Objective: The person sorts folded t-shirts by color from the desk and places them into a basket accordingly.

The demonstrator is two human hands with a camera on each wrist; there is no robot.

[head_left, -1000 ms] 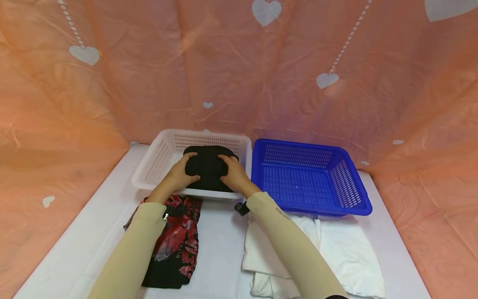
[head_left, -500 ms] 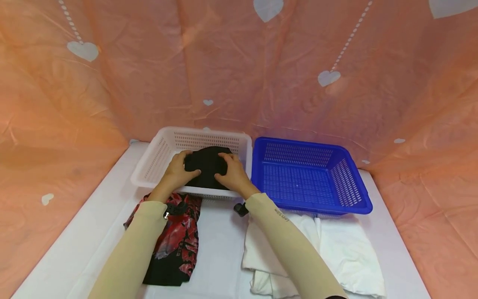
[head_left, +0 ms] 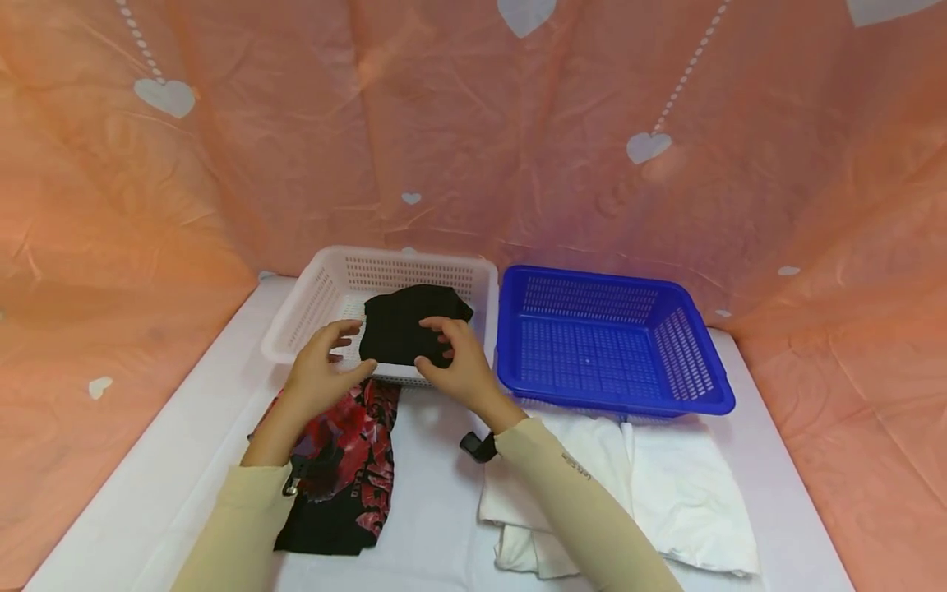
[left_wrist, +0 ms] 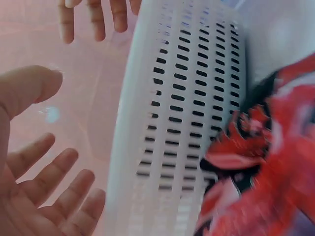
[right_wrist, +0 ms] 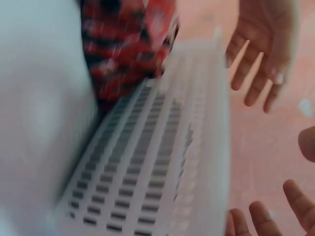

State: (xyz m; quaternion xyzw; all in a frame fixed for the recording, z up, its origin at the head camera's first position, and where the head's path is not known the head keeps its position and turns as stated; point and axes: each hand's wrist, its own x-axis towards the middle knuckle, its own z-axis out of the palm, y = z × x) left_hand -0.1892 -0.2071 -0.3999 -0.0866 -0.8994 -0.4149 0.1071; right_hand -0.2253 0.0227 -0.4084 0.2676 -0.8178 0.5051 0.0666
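Note:
In the head view a folded black garment lies in the right part of the white basket. Over the basket's front rim is my left hand, fingers spread and nothing held. My right hand, also empty, hovers at the garment's right side with thumb and fingers apart. Both wrist views show the hands above the perforated basket wall, fingers relaxed. Below the left forearm lies a black garment with a red floral print, partly covered by the arm.
A blue basket stands right of the white one. White folded clothes lie in front of it, partly under the right forearm. An orange curtain with hearts encloses the white table.
Both hands have let go of the black garment, which now lies flatter in the white basket. They have drawn back toward the person, the left one farther and to the left.

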